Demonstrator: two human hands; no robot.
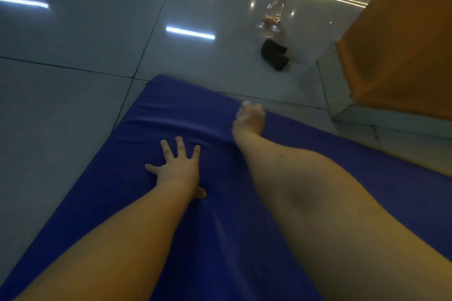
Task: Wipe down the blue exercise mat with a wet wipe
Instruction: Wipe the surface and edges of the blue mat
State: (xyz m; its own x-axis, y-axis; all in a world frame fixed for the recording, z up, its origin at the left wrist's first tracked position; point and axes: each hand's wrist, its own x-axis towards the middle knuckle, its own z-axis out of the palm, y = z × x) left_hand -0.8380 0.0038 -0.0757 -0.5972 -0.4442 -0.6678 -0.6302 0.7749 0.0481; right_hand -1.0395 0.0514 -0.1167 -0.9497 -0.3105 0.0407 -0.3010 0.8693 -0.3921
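The blue exercise mat [215, 215] lies on the tiled floor and runs from the near edge of the view toward the middle. My left hand [178, 166] presses flat on the mat with its fingers spread. My right hand [249, 118] is blurred, near the mat's far right edge. Its fingers curl round a small white wet wipe [243, 106], of which only a bit shows at the fingertips.
A clear spray bottle [275, 10] with a red and white trigger stands on the glossy floor beyond the mat. A crumpled black cloth [274, 55] lies just in front of it. A large orange block [403, 44] on a pale base stands at the right.
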